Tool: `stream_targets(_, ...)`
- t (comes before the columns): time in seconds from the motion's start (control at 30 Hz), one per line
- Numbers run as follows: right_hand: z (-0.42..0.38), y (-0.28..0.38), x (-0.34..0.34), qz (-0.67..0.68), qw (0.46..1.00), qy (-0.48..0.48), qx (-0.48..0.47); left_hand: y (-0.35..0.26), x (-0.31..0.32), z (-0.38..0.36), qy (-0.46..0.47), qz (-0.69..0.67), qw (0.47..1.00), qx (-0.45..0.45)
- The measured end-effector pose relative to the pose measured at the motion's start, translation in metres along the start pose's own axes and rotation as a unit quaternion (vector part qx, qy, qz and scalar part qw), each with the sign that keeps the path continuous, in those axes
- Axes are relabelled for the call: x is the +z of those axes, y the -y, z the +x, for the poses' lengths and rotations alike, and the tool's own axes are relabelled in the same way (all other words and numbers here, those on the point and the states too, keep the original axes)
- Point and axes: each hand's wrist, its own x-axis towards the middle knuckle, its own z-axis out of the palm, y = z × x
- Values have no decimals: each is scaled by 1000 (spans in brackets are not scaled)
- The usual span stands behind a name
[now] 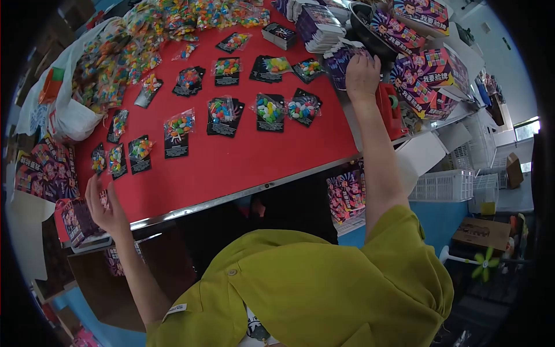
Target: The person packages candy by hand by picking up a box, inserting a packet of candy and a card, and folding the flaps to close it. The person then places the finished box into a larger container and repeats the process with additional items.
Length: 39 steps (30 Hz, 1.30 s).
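Purple pouch [340, 62] under right hand [363, 74], candy packets [179, 128] between hands [107, 211]

Hands [363, 75] (bare), red table [231, 156], candy packets [179, 124]

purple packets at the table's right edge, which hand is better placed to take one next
Right, most likely: the right hand is at the purple packets, while the left hand is across the table at its left edge.

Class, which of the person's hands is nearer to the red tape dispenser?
Right. The right hand is close beside the dispenser, its fingers on the purple packets. The left hand is far off, at the left end of the table.
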Motion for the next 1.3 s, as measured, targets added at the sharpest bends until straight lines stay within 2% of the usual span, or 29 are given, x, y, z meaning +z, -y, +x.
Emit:
stream_targets(0.03, 6, 2, -13, -10, 999, -41, 18, -34, 12, 2, 39, -163, 983, -80)
stream_targets(0.07, 12, 9, -30, -5, 999, -41, 17, -69, 27, 3, 77, -320, 931, -157)
stream_targets(0.13, 18, 41, -77, 93, 989, -117, 21, -127, 63, 0, 180, -541, 792, -216)
stream_targets(0.2, 9, 87, -129, 243, 964, -107, 16, -166, 100, -9, 254, -668, 650, -258)
stream_targets(0.23, 4, 105, -165, 325, 943, -68, 7, -167, 115, -9, 265, -672, 644, -253)
stream_targets(0.27, -5, 126, -187, 394, 916, -75, -5, -172, 130, -13, 277, -717, 580, -271)
stream_targets(0.3, -15, 141, -206, 511, 857, -58, -35, -178, 140, -16, 286, -757, 511, -290)
stream_targets(0.33, -25, 156, -224, 539, 840, -40, -42, -182, 138, -15, 285, -709, 528, -370)
stream_targets(0.4, -31, 156, -230, 567, 822, -24, -42, -180, 125, -10, 312, -720, 524, -331)
stream_targets(0.43, -33, 141, -222, 636, 771, -24, -32, -178, 116, -8, 324, -729, 525, -296)
stream_targets(0.47, -36, 124, -213, 704, 709, -22, -26, -178, 107, -8, 329, -751, 461, -340)
stream_targets(0.5, -45, 91, -199, 589, 806, -43, 33, -172, 103, -11, 320, -747, 468, -347)
stream_targets(0.53, -59, 51, -178, 433, 899, -19, 68, -162, 100, -14, 307, -716, 526, -341)
stream_targets(0.57, -78, 10, -145, 323, 935, -2, 147, -152, 97, -17, 290, -679, 585, -337)
stream_targets(0.6, -85, -29, -133, 251, 925, 63, 280, -142, 95, -18, 289, -683, 570, -354)
stream_targets(0.63, -119, -79, -95, 84, 931, 184, 304, -133, 93, -20, 312, -664, 579, -355)
stream_targets(0.67, -135, -112, -81, 14, 893, 314, 321, -126, 91, -23, 333, -646, 586, -358)
stream_targets(0.7, -154, -144, -53, 21, 874, 352, 333, -126, 92, -27, 316, -642, 603, -353)
stream_targets(0.77, -175, -182, -16, 35, 872, 396, 285, -131, 84, -27, 319, -740, 476, -353)
stream_targets(0.83, -199, -236, 37, 217, 865, 392, 225, -126, 84, -33, 343, -744, 461, -342)
stream_targets(0.87, -196, -225, 32, 225, 865, 392, 217, -130, 81, -32, 339, -744, 460, -346)
stream_targets(0.93, -173, -208, 12, 87, 875, 380, 286, -128, 73, -32, 347, -731, 454, -372)
stream_targets(0.97, -164, -216, 15, 172, 781, 474, 368, -128, 68, -34, 330, -721, 480, -376)
stream_targets(1.03, -209, -243, 57, 154, 875, 355, 290, -134, 73, -34, 324, -726, 489, -359)
stream_targets(1.07, -218, -238, 46, 132, 918, 292, 232, -131, 79, -35, 360, -754, 438, -331)
stream_targets(1.1, -212, -227, 31, 140, 934, 231, 235, -138, 73, -33, 344, -721, 466, -380)
stream_targets(1.13, -193, -208, 11, 134, 918, 230, 293, -135, 77, -38, 328, -719, 489, -369)
stream_targets(1.17, -184, -194, 0, 179, 920, 176, 301, -133, 80, -40, 308, -714, 518, -355)
stream_targets(1.3, -174, -179, -18, 217, 913, 192, 287, -139, 77, -38, 330, -715, 519, -332)
